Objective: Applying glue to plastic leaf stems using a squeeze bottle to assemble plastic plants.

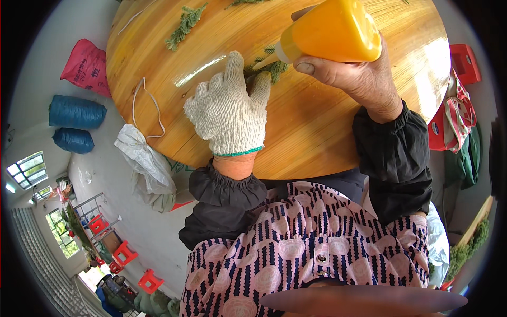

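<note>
Just right of the gloved left hand, which holds the green sprig, the right hand, wrapped round the yellow bottle, should squeeze softly and slowly.

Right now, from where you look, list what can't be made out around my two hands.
All in the head view:
Right hand: most of its fingers are hidden behind the yellow bottle.
Green sprig by the gloved left hand: partly covered by that hand and the nozzle; whether it is gripped is unclear.
Another sprig: cut off by the top edge.
</note>
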